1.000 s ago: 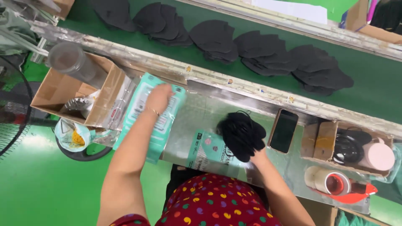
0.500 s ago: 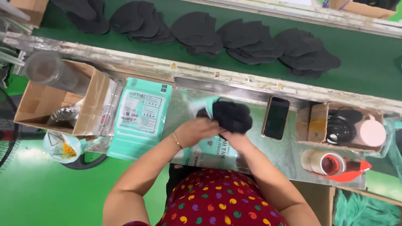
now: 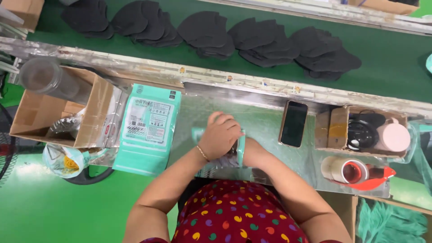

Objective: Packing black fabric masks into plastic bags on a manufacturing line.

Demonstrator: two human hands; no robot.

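Teal pouch point(image 3: 240, 146) is pressed flat on the metal bench point(image 3: 265, 130), near the middle and close to the near edge, and is mostly covered by the hands. Left hand point(image 3: 220, 135) is laid on top of it with fingers curled down onto the pouch, so its grip is clenched on the pouch. Right hand point(image 3: 240, 155) is largely hidden beneath the left one, and whether its grip is clenched or released cannot be told. A stack of teal packets point(image 3: 148, 128) is seen just left of the hands, and a cardboard box point(image 3: 58, 112) further left. A dark phone point(image 3: 293, 123) is lying flat to the right of the hands, with a small box of oddments point(image 3: 360, 130) and a tape dispenser point(image 3: 355, 172) beyond it. Black masks point(image 3: 211, 31) are spread in overlapping piles along the green belt point(image 3: 387, 54) on the far side
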